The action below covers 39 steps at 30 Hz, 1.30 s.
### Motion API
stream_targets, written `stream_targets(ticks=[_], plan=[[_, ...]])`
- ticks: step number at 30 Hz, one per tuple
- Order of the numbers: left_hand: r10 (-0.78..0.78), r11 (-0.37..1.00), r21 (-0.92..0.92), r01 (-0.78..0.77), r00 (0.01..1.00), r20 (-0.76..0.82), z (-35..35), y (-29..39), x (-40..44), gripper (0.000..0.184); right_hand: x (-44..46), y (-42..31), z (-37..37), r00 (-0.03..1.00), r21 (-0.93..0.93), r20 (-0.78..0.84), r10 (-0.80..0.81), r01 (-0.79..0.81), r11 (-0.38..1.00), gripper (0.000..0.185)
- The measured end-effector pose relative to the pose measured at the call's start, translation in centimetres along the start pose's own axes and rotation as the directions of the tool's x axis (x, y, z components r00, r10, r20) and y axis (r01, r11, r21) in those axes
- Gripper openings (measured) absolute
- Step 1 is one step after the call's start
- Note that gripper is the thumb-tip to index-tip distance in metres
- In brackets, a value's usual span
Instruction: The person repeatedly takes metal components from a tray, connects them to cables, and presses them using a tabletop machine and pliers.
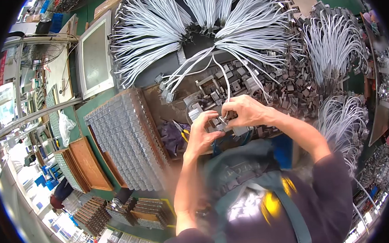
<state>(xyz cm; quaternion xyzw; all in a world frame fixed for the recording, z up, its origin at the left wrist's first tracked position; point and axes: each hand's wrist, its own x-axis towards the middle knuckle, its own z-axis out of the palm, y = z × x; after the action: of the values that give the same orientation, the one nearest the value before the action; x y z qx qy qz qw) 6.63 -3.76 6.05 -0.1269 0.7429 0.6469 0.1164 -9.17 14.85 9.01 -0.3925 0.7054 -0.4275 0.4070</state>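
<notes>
At the front edge of the bench, my left hand (199, 136) is curled with thumb and fingers around a small metal part (215, 128). My right hand (245, 111) is pinched beside it, at the lower end of a white cable (226, 82); its fingertips meet over small metal pieces too small to name. Both hands are close together above a metal fixture (208, 94). The cable runs up to large fanned bundles of white cables (250, 19). Small metal blocks (289, 88) lie piled right of the fixture.
A tray of metal parts in rows (123, 138) stands on the left. Near my left hand lies a dark cloth (171, 138) with yellow-handled pliers (186, 131). More white cables (331, 48) stand at the right. A person (62, 194) is far off at lower left.
</notes>
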Motion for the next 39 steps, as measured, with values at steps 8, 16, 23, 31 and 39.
stream_targets(ticks=[8,16,23,31,39], plan=[[-0.140,0.990,-0.013,0.141,0.989,0.052,0.0,0.5,-0.4,0.060,1.2,0.9,1.0,0.992,-0.023,0.099,-0.075,0.078,0.997,0.035],[0.046,0.912,0.404,-0.076,0.996,0.083,-0.5,3.9,-0.4,0.061,0.6,1.1,0.7,0.997,0.095,0.072,-0.035,0.028,0.995,0.037],[-0.012,0.918,0.396,-0.036,0.993,0.119,-0.8,3.4,-1.1,0.056,-0.1,1.6,1.7,0.996,0.062,0.057,-0.071,0.068,0.996,0.036],[0.072,0.780,0.617,-0.106,0.994,0.080,-0.6,4.0,-1.3,0.056,0.2,2.1,2.1,0.990,0.021,0.023,-0.138,0.137,0.990,0.035],[-0.228,0.973,-0.001,0.231,0.960,0.163,-1.1,1.1,-1.6,0.062,0.3,2.2,2.7,0.997,0.194,0.075,-0.033,0.018,0.981,0.035]])
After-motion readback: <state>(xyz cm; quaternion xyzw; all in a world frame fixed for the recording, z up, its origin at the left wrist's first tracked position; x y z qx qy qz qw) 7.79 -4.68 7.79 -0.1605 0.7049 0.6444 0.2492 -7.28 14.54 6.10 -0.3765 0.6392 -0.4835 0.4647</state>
